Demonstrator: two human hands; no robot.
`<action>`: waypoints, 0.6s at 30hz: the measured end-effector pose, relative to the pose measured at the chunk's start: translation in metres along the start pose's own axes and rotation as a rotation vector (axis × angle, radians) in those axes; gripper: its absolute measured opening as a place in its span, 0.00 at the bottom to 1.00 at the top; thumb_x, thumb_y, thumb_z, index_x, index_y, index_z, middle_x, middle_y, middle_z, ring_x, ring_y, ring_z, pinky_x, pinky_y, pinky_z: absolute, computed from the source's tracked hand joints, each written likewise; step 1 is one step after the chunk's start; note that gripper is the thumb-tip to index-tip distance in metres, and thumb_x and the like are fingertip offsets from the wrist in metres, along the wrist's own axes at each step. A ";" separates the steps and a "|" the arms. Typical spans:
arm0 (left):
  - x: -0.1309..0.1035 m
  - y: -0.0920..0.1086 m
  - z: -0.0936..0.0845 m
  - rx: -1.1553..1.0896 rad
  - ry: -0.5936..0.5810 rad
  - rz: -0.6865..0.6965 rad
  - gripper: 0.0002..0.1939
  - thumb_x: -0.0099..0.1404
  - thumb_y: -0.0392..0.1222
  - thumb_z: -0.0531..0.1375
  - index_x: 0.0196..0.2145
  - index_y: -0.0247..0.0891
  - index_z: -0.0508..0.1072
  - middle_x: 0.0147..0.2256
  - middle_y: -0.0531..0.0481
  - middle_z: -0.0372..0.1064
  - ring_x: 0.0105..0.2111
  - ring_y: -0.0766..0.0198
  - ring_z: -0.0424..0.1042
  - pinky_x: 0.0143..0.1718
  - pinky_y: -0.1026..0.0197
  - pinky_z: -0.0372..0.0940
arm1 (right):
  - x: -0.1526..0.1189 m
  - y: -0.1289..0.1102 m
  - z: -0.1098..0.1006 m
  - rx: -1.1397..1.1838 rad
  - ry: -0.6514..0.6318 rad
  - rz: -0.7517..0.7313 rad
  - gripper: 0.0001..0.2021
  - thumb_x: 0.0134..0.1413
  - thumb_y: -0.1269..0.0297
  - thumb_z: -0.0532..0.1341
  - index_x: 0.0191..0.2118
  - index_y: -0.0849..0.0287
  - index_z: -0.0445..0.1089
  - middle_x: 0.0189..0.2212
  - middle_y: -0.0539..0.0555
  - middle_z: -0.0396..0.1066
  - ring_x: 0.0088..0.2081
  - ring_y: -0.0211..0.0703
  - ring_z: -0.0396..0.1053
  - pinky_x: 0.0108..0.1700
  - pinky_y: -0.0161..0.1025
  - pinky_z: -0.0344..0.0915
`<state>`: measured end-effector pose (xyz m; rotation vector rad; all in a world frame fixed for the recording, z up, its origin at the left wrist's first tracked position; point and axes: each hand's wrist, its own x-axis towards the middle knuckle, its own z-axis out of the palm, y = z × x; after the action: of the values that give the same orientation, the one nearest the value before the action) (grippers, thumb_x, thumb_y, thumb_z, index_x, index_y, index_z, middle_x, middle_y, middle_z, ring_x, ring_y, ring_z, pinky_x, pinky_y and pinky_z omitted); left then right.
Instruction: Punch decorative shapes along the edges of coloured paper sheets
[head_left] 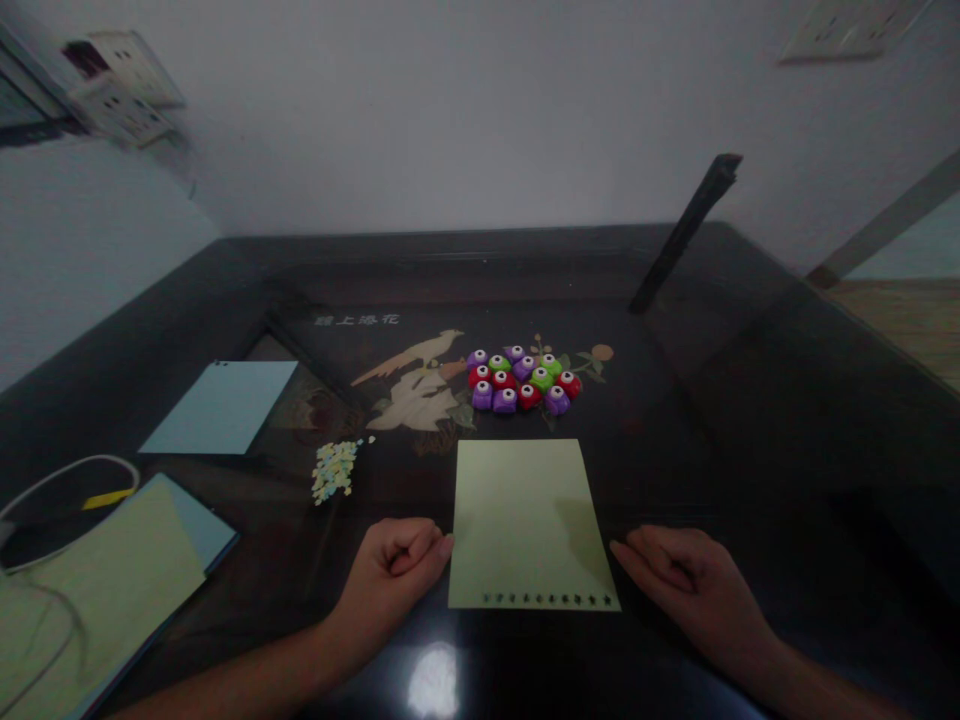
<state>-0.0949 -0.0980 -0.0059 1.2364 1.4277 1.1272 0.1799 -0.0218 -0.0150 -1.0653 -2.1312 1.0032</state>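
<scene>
Pale-yellow paper sheet (525,520): lower centre of frame (row of holes (551,598) along bottom edge) | Left hand (405,553), right hand (679,565): loosely fisted, flanking it | Craft punches (528,396): clustered, centre | Paper cutouts (334,470): centre-left

Soft yellows and blues, vivid purple, red and lime, all on black

The sheet (517,520) is pale yellow with a row of dark stars along one edge; the punches (525,371) are purple, red and lime green, each topped with a white disc; the confetti (334,470) mixes pale yellow and light blue; the card (225,405) is light blue; the stack (120,590) shows yellow over blue; the black table (675,420) carries a tan bird (427,352)
</scene>
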 end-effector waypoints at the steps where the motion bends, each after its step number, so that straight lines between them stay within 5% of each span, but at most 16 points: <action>1: 0.000 0.001 0.000 -0.001 0.000 -0.003 0.23 0.59 0.37 0.54 0.16 0.41 0.41 0.15 0.60 0.39 0.17 0.72 0.41 0.17 0.66 0.42 | 0.000 0.000 0.000 0.000 -0.001 0.003 0.21 0.56 0.68 0.53 0.19 0.54 0.39 0.13 0.43 0.45 0.15 0.32 0.49 0.19 0.32 0.54; 18: 0.000 0.003 0.000 0.043 -0.001 0.002 0.23 0.59 0.38 0.53 0.16 0.41 0.41 0.15 0.60 0.39 0.16 0.72 0.42 0.17 0.65 0.44 | 0.001 -0.001 -0.002 -0.032 -0.027 0.004 0.21 0.56 0.68 0.53 0.19 0.54 0.39 0.13 0.43 0.44 0.15 0.32 0.49 0.19 0.31 0.52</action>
<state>-0.0943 -0.0983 -0.0032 1.2679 1.4571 1.1020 0.1804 -0.0205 -0.0127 -1.0775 -2.1744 0.9944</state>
